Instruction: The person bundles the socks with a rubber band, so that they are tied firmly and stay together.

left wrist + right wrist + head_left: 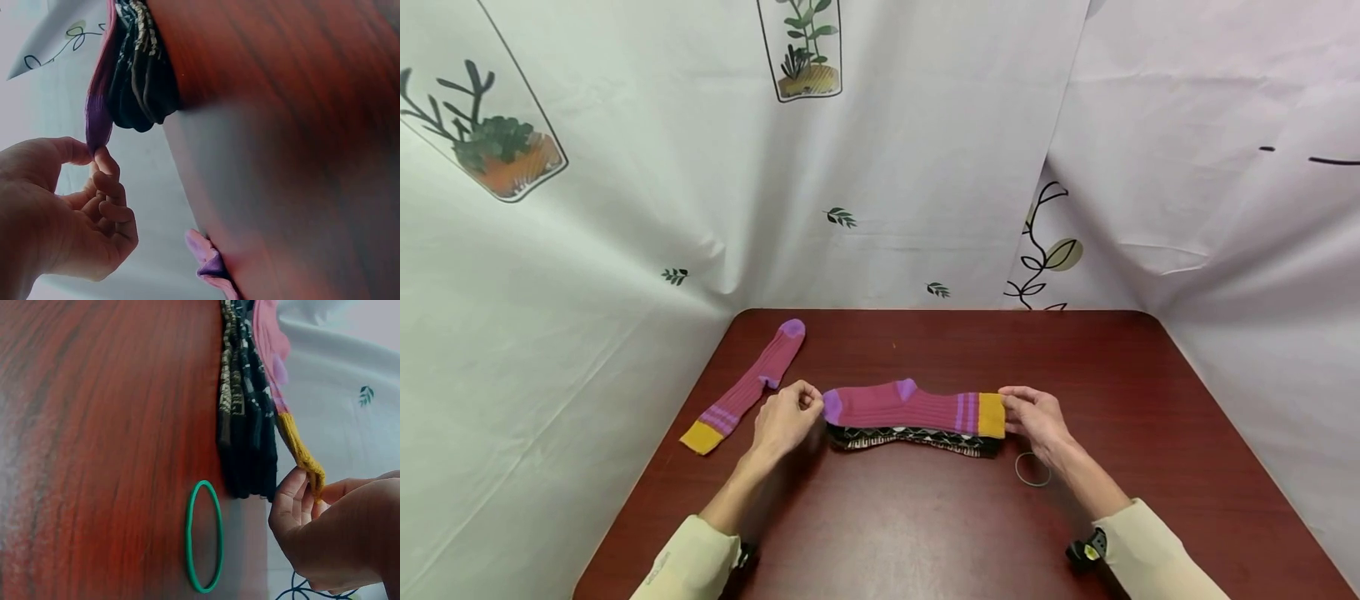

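Observation:
A pink sock [880,407] with purple toe and heel and a yellow cuff lies across a stack of dark patterned socks [917,439]. My left hand [787,418] pinches its purple toe between thumb and finger, as the left wrist view shows. At the other end, the yellow cuff [300,447] is pinched by my right hand [1036,417]. Below that cuff, the dark stack [244,425] rests on the table. A matching pink sock [748,387] lies at an angle left of my left hand.
A thin green elastic band [189,537] lies on the red-brown table [917,525] near my right wrist. White patterned cloth [925,167] hangs behind the table and along both sides.

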The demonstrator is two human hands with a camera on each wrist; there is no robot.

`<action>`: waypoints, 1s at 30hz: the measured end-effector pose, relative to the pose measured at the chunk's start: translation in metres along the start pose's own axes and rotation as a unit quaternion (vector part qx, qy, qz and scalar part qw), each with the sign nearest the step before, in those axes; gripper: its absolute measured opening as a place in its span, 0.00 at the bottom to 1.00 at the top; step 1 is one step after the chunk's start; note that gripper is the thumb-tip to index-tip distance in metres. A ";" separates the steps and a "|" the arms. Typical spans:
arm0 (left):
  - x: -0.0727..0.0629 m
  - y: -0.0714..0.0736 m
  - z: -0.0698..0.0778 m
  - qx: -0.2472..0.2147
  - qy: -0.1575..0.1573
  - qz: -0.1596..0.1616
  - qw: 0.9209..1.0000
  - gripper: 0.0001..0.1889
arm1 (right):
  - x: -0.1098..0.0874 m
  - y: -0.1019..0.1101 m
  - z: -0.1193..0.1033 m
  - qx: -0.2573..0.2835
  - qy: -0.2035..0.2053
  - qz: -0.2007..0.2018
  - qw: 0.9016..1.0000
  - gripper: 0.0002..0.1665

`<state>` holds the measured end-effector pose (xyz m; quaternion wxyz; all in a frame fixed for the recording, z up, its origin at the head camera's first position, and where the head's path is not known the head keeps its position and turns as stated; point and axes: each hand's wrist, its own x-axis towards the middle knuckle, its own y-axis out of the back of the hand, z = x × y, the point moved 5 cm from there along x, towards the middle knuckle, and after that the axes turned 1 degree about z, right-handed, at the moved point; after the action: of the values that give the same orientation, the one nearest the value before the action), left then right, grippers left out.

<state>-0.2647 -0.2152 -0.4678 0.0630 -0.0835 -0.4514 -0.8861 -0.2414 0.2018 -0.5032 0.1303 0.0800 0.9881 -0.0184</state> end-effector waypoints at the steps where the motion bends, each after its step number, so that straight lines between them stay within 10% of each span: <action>1: 0.000 -0.001 -0.001 0.004 -0.001 -0.002 1.000 0.03 | 0.000 0.001 0.001 -0.003 -0.001 0.002 1.000 0.21; 30: 0.000 -0.011 0.001 0.023 0.003 -0.067 0.997 0.13 | 0.002 0.000 0.011 -0.072 0.025 -0.009 0.997 0.22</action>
<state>-0.2667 -0.2077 -0.4759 0.0068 -0.0492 -0.4762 -0.8779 -0.2406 0.2013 -0.5139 0.1106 0.0621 0.9905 0.0536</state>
